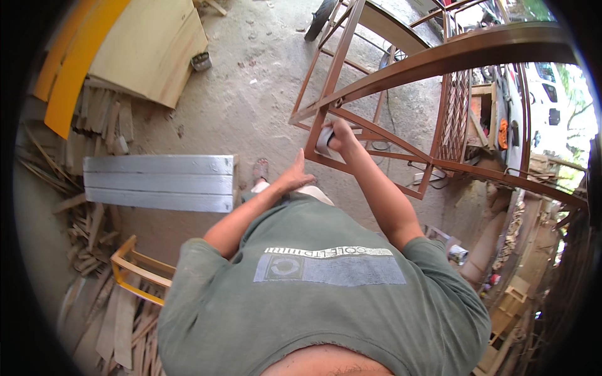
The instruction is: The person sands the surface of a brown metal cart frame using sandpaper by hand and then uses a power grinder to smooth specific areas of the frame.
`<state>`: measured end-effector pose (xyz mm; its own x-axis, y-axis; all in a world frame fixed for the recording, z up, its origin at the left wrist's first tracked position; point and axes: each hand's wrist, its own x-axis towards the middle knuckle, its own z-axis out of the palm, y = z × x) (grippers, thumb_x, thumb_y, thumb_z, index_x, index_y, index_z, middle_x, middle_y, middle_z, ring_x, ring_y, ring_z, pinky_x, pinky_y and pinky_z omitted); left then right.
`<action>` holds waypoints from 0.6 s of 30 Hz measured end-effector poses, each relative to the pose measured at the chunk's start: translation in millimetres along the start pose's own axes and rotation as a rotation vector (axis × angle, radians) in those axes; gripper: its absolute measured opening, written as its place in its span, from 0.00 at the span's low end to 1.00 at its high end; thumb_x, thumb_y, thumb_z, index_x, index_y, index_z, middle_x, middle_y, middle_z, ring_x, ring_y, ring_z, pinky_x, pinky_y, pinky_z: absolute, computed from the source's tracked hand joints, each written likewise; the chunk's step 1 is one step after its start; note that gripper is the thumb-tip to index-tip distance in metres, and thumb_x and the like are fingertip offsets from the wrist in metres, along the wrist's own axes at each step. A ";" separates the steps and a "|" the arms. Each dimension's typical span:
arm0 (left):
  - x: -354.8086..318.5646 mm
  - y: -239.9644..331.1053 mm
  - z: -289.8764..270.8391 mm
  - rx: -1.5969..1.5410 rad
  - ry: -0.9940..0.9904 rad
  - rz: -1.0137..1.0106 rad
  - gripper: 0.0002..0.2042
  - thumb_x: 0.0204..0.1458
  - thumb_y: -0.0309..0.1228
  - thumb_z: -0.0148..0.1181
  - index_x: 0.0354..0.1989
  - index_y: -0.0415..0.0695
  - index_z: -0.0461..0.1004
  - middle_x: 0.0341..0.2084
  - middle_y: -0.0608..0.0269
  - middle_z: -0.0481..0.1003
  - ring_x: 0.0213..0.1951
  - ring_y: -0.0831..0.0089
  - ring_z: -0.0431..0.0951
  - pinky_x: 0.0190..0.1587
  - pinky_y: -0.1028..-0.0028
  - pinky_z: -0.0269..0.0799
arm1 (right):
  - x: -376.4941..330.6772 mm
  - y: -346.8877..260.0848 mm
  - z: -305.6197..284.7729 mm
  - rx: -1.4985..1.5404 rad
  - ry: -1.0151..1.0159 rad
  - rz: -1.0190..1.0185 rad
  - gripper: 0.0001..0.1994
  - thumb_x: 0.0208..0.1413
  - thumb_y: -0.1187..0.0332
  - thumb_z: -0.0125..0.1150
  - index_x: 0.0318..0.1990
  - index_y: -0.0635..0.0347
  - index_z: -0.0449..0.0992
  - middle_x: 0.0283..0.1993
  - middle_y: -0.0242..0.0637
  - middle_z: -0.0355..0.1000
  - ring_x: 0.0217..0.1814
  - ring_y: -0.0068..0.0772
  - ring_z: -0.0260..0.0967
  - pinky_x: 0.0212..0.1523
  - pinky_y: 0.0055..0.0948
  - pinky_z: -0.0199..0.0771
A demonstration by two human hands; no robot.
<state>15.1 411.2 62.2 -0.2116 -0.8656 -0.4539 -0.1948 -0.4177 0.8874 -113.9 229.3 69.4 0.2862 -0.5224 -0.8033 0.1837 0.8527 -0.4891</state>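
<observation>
My right hand is closed on a folded pale grey sheet with a dark side, which looks like sandpaper. It holds the sheet against or close beside the corner of a reddish-brown metal frame; whether they touch, I cannot tell. The frame is built from square bars and stretches up and off to the right. My left hand is in front of my body, its fingers stretched out and nothing in it, a little short of the frame's lower bar.
To the left stands a silver-painted plank bench. Beyond it are a plywood sheet and a yellow panel. Scrap wood and a yellow-edged wooden frame lie lower left. A small tin sits by the plywood.
</observation>
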 end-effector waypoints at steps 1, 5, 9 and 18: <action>0.0 -0.5 -4.1 0.007 -0.026 -0.003 0.53 0.45 0.37 0.62 0.71 0.24 0.31 0.71 0.27 0.41 0.75 0.46 0.42 0.74 0.68 0.42 | -2.1 1.8 -3.3 0.044 -0.025 -0.069 0.03 0.52 0.78 0.49 0.29 0.62 0.69 0.28 0.38 0.69 0.28 0.38 0.72 0.35 0.40 0.77; -2.3 1.7 -19.1 0.028 -0.089 0.029 0.52 0.45 0.37 0.60 0.71 0.22 0.33 0.72 0.28 0.39 0.74 0.48 0.44 0.74 0.69 0.44 | -11.2 0.0 -3.8 -0.045 -0.090 0.135 0.02 0.52 0.78 0.50 0.29 0.60 0.68 0.27 0.36 0.67 0.26 0.38 0.71 0.29 0.38 0.76; 0.7 2.7 -24.0 0.057 -0.137 0.029 0.51 0.46 0.37 0.59 0.70 0.22 0.33 0.71 0.26 0.42 0.73 0.45 0.48 0.73 0.69 0.47 | -14.7 -6.6 22.1 -0.066 0.040 -0.094 0.01 0.53 0.76 0.53 0.31 0.60 0.68 0.29 0.37 0.68 0.28 0.37 0.71 0.31 0.37 0.76; -4.1 24.2 -46.4 0.249 -0.080 -0.017 0.37 0.47 0.38 0.62 0.63 0.25 0.61 0.54 0.27 0.71 0.57 0.42 0.73 0.60 0.61 0.69 | -134.2 -66.8 3.1 -1.252 -0.041 -0.083 0.25 0.51 0.74 0.53 0.59 0.71 0.71 0.43 0.36 0.71 0.47 0.32 0.71 0.51 0.36 0.72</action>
<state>55.7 391.8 89.2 -0.2794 -0.8302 -0.4824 -0.4269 -0.3426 0.8369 -161.6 242.4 210.9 0.3492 -0.5555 -0.7546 -0.8087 0.2281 -0.5421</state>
